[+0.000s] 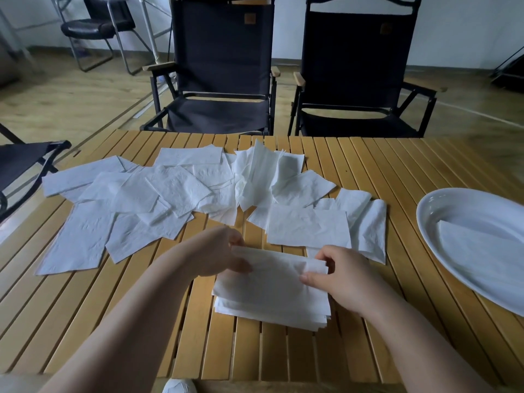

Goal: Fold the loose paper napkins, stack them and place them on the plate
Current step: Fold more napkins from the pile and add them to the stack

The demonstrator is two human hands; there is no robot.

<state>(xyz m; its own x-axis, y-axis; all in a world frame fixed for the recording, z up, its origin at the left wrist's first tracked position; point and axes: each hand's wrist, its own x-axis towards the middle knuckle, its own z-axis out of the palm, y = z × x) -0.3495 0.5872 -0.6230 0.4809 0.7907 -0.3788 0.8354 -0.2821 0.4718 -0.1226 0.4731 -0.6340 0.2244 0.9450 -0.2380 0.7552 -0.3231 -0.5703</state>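
Observation:
Several loose white paper napkins [170, 194] lie scattered across the far half of the slatted wooden table [425, 171]. Close to me sits a stack of folded napkins [272, 304]. Over it I hold one folded napkin [278, 265]: my left hand [218, 251] pinches its left end and my right hand [343, 276] pinches its right end. A white oval plate [442, 211] stands at the right edge of the view with a folded napkin [482, 245] lying in it.
Two black folding chairs [221, 66] [360, 69] stand behind the table's far edge. Part of another dark chair [22, 163] shows at the left. A black office chair [96, 24] is in the back corner. A white shoe [178, 386] peeks out below the table's near edge.

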